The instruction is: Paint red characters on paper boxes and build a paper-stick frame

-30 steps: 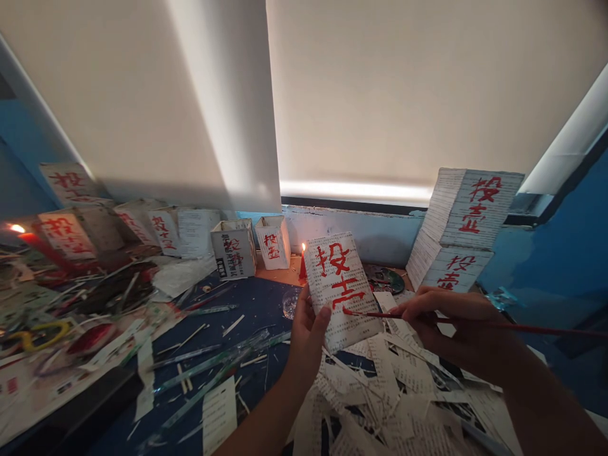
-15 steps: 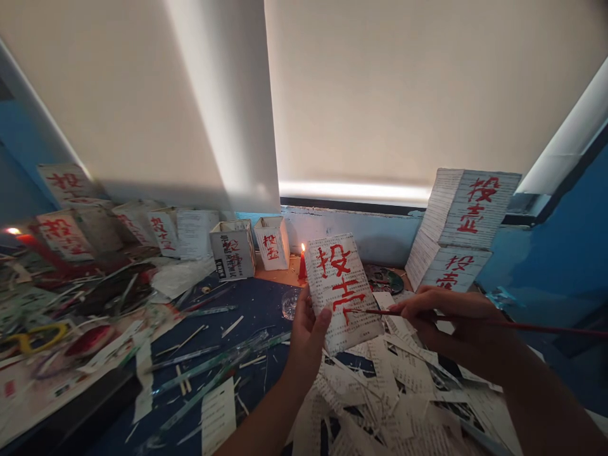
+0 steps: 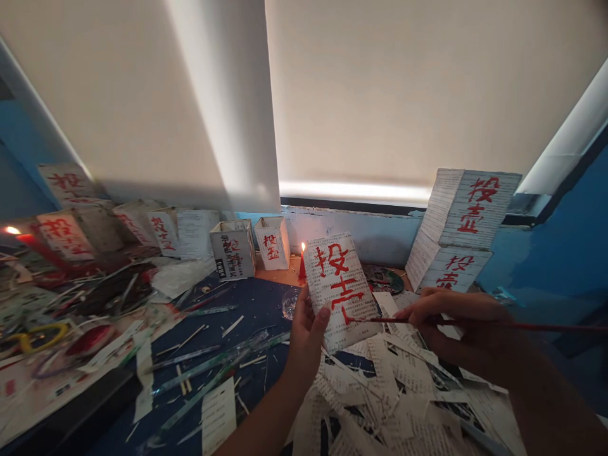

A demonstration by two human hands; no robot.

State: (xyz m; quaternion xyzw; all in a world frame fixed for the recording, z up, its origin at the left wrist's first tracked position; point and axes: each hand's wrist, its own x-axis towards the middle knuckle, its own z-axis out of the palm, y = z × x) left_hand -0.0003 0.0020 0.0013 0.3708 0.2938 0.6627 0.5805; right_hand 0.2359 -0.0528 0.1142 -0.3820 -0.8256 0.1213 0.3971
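Observation:
My left hand [image 3: 308, 332] grips the lower left edge of a paper-covered box [image 3: 368, 297], its thumb on the front. Red painted characters run down the face of this box, over small print. My right hand [image 3: 456, 323] is closed around a long thin red paintbrush [image 3: 387, 320]. The brush tip touches the lower character, at a red stroke right of my left thumb. Behind the box's upper left edge burns a small red candle [image 3: 302, 266]. A clear small dish [image 3: 289, 305] is partly hidden behind my left fingers.
Several lettered paper boxes [image 3: 272, 244] line the wall at the left and centre. Two larger ones [image 3: 479, 202] are stacked at the right. Cut paper strips [image 3: 380, 392] litter the dark blue table cover [image 3: 256, 304]. Another lit candle [image 3: 40, 250] leans at the far left.
The brush tip has moved slightly down, and my right hand has shifted a little right with it. More red now shows at the bottom of the lower character. The box has tilted slightly.

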